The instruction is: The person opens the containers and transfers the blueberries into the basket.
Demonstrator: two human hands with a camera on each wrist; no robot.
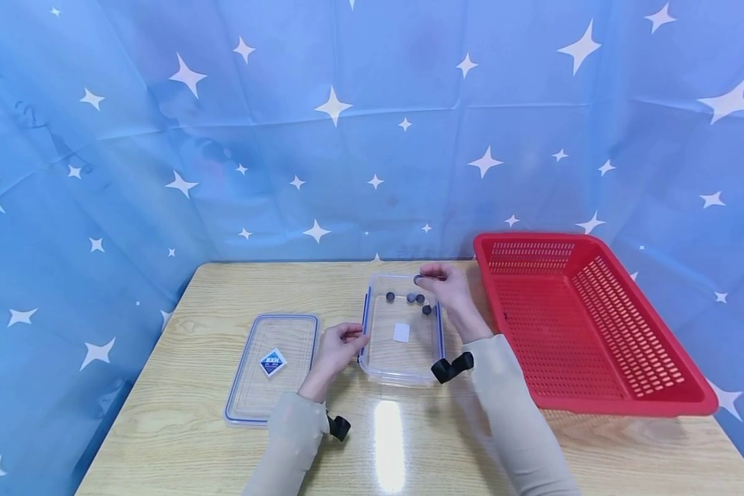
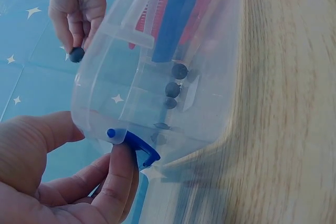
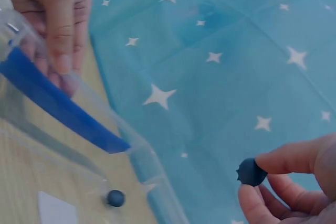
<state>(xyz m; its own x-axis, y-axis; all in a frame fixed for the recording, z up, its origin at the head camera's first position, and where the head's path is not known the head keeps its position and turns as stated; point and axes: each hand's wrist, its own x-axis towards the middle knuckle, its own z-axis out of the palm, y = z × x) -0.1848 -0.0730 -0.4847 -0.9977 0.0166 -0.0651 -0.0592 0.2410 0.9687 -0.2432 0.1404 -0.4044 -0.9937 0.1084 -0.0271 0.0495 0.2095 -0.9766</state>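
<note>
A clear plastic food container (image 1: 384,358) with blue side clips stands on the table, and several blueberries (image 1: 390,297) lie inside it, mostly toward its far end. My left hand (image 1: 337,348) grips the container's left side, thumb at the rim and fingers by a blue clip (image 2: 137,148). Above the far right corner, my right hand (image 1: 449,289) pinches one dark blueberry (image 3: 251,172) between thumb and fingertips. In the right wrist view that berry's crown points left, and another blueberry (image 3: 115,198) rests in the container.
Left of the container lies its clear lid (image 1: 251,386) with a blue edge and a blue-and-white label (image 1: 273,362). A large red plastic basket (image 1: 552,344) stands to the right on the wooden table (image 1: 173,399). Behind hangs a blue star-patterned cloth (image 1: 384,151).
</note>
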